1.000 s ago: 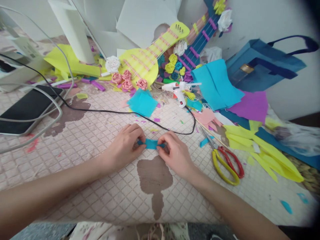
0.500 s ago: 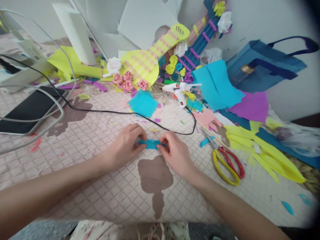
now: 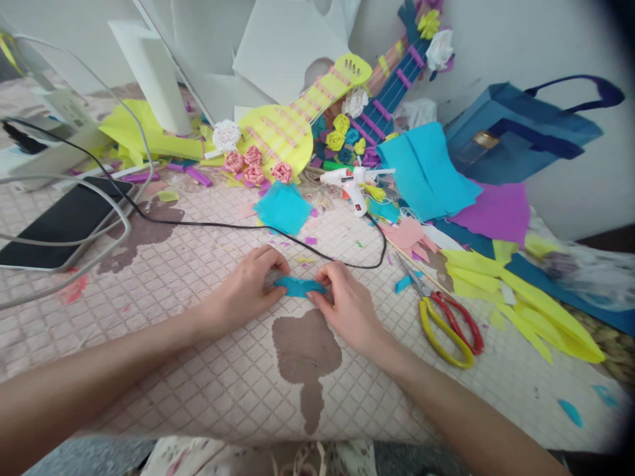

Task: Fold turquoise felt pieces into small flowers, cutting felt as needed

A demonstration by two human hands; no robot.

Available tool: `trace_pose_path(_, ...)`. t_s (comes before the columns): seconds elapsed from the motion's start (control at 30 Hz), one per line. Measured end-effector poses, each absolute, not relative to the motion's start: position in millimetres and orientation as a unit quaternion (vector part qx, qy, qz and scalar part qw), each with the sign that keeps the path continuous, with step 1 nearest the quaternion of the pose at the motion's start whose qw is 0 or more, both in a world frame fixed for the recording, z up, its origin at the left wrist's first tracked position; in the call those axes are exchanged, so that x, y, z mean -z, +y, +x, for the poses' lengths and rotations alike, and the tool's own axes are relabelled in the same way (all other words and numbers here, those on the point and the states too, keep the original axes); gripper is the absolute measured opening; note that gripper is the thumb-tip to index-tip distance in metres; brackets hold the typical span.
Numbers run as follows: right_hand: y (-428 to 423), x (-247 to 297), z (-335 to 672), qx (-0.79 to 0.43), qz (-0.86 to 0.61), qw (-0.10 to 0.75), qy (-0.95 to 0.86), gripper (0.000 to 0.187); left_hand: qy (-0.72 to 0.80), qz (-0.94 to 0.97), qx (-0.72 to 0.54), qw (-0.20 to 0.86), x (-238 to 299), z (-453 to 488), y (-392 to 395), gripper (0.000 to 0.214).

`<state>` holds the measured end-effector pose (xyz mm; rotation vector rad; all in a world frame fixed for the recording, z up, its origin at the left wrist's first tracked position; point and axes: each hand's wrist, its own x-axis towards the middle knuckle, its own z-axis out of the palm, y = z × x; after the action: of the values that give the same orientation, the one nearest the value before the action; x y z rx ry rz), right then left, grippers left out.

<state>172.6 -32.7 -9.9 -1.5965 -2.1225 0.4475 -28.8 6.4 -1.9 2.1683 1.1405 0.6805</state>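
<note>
While the blue strip (image 3: 297, 287) is pinched at both ends as it was a moment ago, its band is now seen slightly more bent, with the right thumb set a little farther in. At the strip's left end, the thumb and forefinger of the left hand (image 3: 253, 281) are closed on the paper; its right end is gripped likewise by the right hand (image 3: 350, 301). Both hands are held low over the quilted tablecloth (image 3: 223, 383), backs up, the forearms slanted in from either side toward the strip. On its near side a brown patch (image 3: 306, 347) is seen. To its right, scissors (image 3: 449, 327) are laid; beyond it are found a black cord (image 3: 223, 225), a blue square (image 3: 284, 207) and, farther right, a white glue gun (image 3: 353, 188).
</note>
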Motion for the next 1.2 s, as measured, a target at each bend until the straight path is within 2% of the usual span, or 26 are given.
trace_pose_path(0.13,-33,10,175,-0.173,-0.565,0.229,-0.773,0.015,0.456,0.796,-0.296,0.265,2,-18,2,0.024)
trace_pose_path(0.23,-32,10,174,-0.169,-0.563,0.234,-0.774,0.014,0.479,0.804,-0.268,0.230,2,-8,-3,0.029)
trace_pose_path(0.33,-32,10,174,-0.170,-0.568,0.234,-0.771,0.016,0.482,0.811,-0.246,0.221,2,-8,-4,0.026)
trace_pose_path(0.5,-32,8,178,-0.201,-0.562,0.243,-0.764,0.017,0.435,0.819,-0.258,0.273,0,-22,2,0.018)
trace_pose_path(0.63,-32,3,184,-0.223,-0.529,0.249,-0.780,0.027,0.381,0.835,-0.263,0.297,-2,-29,4,0.018)
trace_pose_path(0.87,-30,-2,189,-0.212,-0.467,0.212,-0.832,0.015,0.358,0.860,-0.244,0.271,0,-31,5,0.015)
trace_pose_path(1.2,-28,5,194,-0.172,-0.426,0.214,-0.862,0.019,0.350,0.867,-0.231,0.268,1,-34,7,0.011)
